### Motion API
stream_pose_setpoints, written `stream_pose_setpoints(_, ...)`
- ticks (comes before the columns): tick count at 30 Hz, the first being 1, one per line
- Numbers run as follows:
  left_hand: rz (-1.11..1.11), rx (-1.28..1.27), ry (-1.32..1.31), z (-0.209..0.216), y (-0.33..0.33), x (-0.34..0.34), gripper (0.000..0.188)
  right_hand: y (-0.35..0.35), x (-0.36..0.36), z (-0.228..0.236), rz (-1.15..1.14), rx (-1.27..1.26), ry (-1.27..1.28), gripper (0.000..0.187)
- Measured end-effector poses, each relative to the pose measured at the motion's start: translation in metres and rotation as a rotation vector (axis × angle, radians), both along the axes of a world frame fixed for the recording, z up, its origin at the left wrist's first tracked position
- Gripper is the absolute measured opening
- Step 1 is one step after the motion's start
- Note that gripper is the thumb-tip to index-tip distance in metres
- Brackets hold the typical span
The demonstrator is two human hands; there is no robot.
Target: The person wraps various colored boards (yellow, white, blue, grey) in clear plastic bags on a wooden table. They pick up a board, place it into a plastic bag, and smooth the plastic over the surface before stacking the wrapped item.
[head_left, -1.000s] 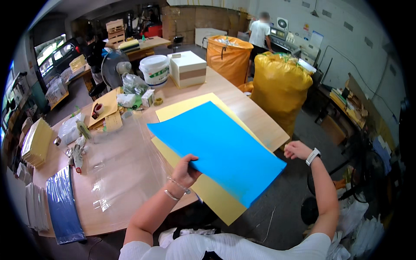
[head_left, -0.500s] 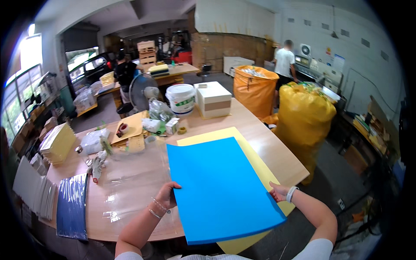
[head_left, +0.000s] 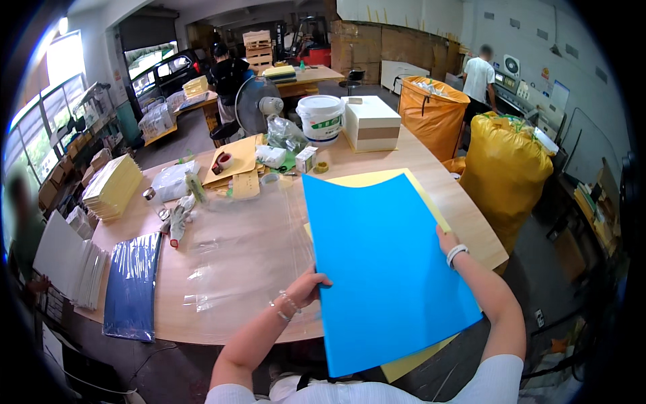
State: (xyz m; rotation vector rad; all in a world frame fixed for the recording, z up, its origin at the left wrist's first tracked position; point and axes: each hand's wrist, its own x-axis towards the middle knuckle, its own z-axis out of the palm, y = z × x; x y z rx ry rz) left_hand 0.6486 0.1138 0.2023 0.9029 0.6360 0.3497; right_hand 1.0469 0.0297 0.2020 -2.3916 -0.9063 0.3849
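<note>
A large blue sheet (head_left: 385, 269) is lifted and tilted above a yellow sheet (head_left: 377, 179) that lies on the wooden table (head_left: 222, 222). My left hand (head_left: 308, 285) grips the blue sheet's left edge. My right hand (head_left: 445, 240) holds its right edge, mostly hidden behind the sheet; a white band sits on that wrist. A clear plastic film (head_left: 242, 256) lies spread on the table just left of my left hand.
A wrapped blue stack (head_left: 132, 283) and white sheets (head_left: 67, 259) lie at the table's left end. A white bucket (head_left: 320, 118), white box (head_left: 371, 122), fan (head_left: 259, 102) and small clutter crowd the far side. Two full bags (head_left: 505, 172) stand at right. People work farther off.
The blue sheet has swung from lying flatter to standing more upright and has shifted toward me, with both hands staying on its edges. My view has turned left.
</note>
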Motion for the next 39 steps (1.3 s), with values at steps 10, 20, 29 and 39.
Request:
stream_pose_setpoints(10, -0.032, -0.006, -0.392, 0.013, -0.114, -0.062, 0.073, -0.051, -0.096, 0.144, 0.106, 0.267, -0.754, 0.059)
stream_pose_setpoints(20, -0.728, 0.627, -0.493, -0.011, -0.151, -0.238, 0.034, -0.173, -0.268, 0.151, 0.221, 0.224, -0.508, 0.046)
stream_pose_setpoints(29, -0.840, 1.141, -0.737, -0.066, -0.157, -0.334, 0.026, -0.278, -0.408, -0.065, 0.101, 0.127, 0.029, 0.046)
stream_pose_setpoints(39, 0.251, 1.252, 0.326, -0.166, 0.009, -0.393, 0.011, -0.290, -0.473, -0.152, -0.037, 0.184, 0.180, 0.046)
